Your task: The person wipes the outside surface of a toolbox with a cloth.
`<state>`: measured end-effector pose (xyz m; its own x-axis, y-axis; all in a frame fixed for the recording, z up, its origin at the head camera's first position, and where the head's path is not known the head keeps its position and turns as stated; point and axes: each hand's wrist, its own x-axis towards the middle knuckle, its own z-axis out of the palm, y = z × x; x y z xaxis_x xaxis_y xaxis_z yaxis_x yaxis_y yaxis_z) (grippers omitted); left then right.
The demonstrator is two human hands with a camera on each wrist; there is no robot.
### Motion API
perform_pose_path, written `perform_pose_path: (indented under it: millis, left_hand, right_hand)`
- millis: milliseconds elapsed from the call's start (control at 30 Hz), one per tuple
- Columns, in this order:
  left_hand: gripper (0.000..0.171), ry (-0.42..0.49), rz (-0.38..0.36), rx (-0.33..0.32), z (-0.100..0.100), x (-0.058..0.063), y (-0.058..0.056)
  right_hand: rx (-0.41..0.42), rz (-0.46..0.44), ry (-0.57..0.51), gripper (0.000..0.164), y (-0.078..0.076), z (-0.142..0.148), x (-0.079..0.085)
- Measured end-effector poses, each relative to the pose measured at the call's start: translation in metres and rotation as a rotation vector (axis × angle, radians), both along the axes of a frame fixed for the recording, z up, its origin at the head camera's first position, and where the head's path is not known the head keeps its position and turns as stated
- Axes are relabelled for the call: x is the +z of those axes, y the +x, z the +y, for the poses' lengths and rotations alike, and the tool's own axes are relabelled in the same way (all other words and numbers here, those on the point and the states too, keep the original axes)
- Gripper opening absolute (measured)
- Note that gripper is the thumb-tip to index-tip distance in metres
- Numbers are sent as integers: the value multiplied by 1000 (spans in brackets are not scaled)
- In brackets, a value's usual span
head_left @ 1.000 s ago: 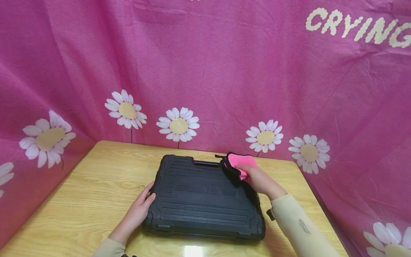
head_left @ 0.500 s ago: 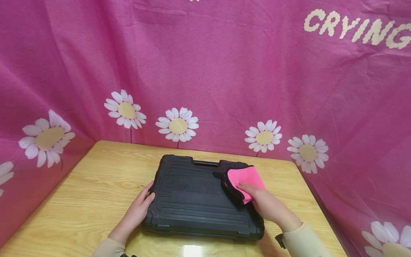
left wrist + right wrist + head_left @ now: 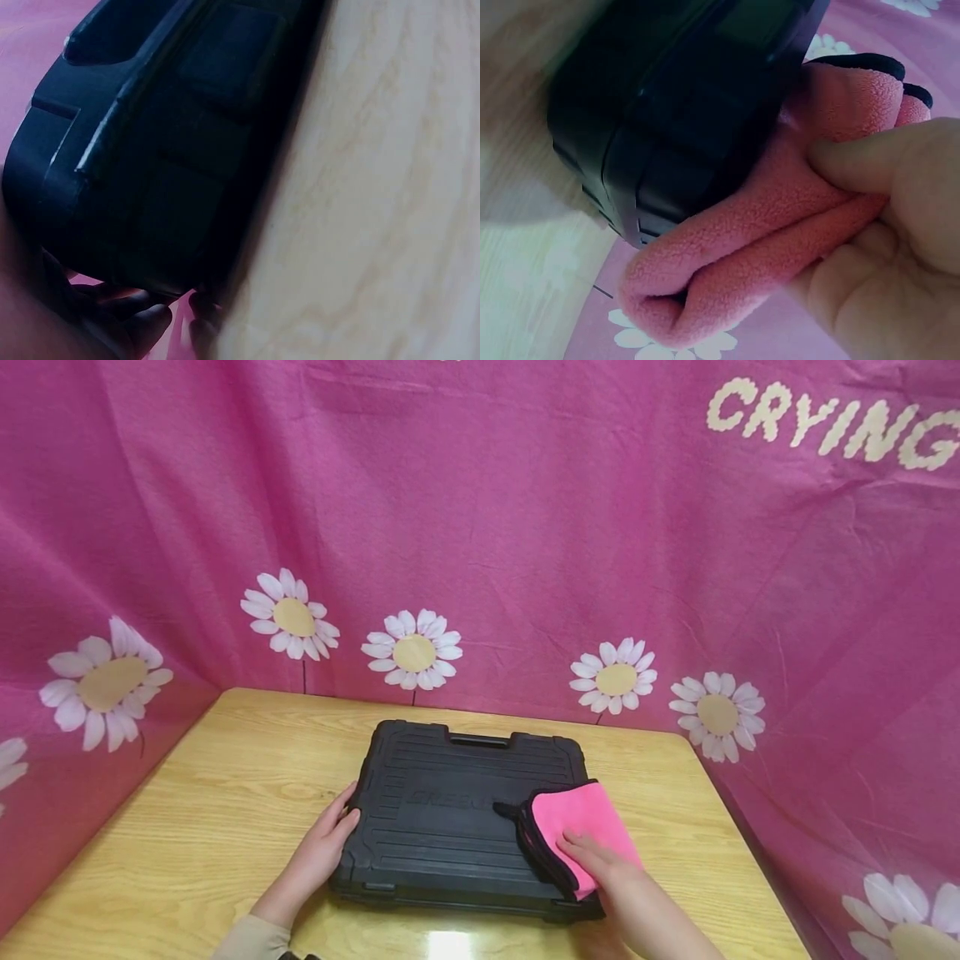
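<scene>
A black plastic tool case [image 3: 450,827] with ribbed lid and raised lettering lies shut on the table, its carrying handle [image 3: 480,741] at the far side. My left hand [image 3: 324,843] grips the case's left side, thumb at the lid's edge; in the left wrist view its fingertips [image 3: 150,326] show at the case's end wall. A folded pink fleece cloth [image 3: 577,814] with black edging and a black loop lies over the lid's right front part, hanging past the edge. My right hand [image 3: 615,881] holds it against the lid; the thumb [image 3: 855,161] presses into the cloth's fold.
The case stands on a light wooden table [image 3: 225,777]. Pink fabric [image 3: 480,527] printed with white daisies and lettering hangs at the back and both sides, right at the table's edges.
My right hand has drawn the pink cloth from the case's far right corner toward its near right corner. The left hand and the case have stayed in place.
</scene>
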<state>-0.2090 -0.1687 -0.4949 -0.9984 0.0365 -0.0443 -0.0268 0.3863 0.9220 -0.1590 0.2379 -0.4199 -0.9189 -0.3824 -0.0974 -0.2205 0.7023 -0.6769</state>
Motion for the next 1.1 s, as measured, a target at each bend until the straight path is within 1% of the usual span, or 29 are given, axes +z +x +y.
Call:
perform_pose_path:
  millis: [33,67,100,133,200,233,300,367,433,467,500,600,667,700,733,800,833,900,933,967,1000,1033,1067,1100]
  left_hand:
    - [58,5,1,-1,0,0,0]
    - [57,8,1,0,-1,0,0]
    - [57,13,1,-1,-1,0,0]
    - [57,19,2,-1,-1,0,0]
    - [57,23,5,0,-1,0,0]
    - [57,24,5,0,-1,0,0]
    - [57,22,5,1,-1,0,1]
    - [57,22,4,3,-2,0,1]
    - [57,24,6,4,-2,0,1]
    - [57,24,7,5,-2,-1,1]
    - [57,25,10,6,-2,-1,1]
    - [56,26,15,10,-2,-1,1]
    - [56,31,17,10,-1,-2,1]
    - [56,32,16,10,-1,-2,1]
    - [56,35,15,10,-1,-3,1]
    - [56,37,9,9,-1,-3,1]
    - [56,37,4,10,0,-3,1]
    - [56,32,2,11,0,-3,0]
    - [56,29,1,12,0,-2,0]
    - [57,26,1,11,0,-2,0]
    - [56,25,1,11,-1,-2,0]
    - [56,23,-2,11,-1,-2,-1]
    - [56,22,0,9,-1,-2,-1]
    - [56,21,0,6,-1,-1,-1]
  right_hand:
    - [-6,-9,-4,72,4,0,0]
    - [5,5,5,79,7,1,-1]
    - [42,106,82,85,11,2,-2]
    - [69,169,111,87,13,3,-2]
    - [115,318,180,83,18,4,-5]
    - [129,367,191,82,19,4,-5]
    - [144,384,174,77,21,5,-6]
    - [157,361,171,74,23,6,-6]
    - [162,313,181,74,24,6,-4]
    - [166,294,192,75,25,6,-4]
    - [173,303,221,76,25,5,-3]
    - [177,262,244,80,25,5,1]
    - [169,191,218,81,24,5,4]
    - [166,175,209,81,24,5,6]
    - [155,104,151,78,24,6,9]
    - [120,91,129,77,24,5,15]
    - [86,65,114,71,23,4,19]
    - [64,172,156,58,21,3,28]
    - [63,240,160,57,19,3,33]
    - [60,360,216,56,15,2,38]
    - [63,443,231,57,10,3,43]
    - [69,512,231,58,4,3,49]
    - [87,615,235,58,-3,4,53]
    - [101,675,219,59,-11,5,58]
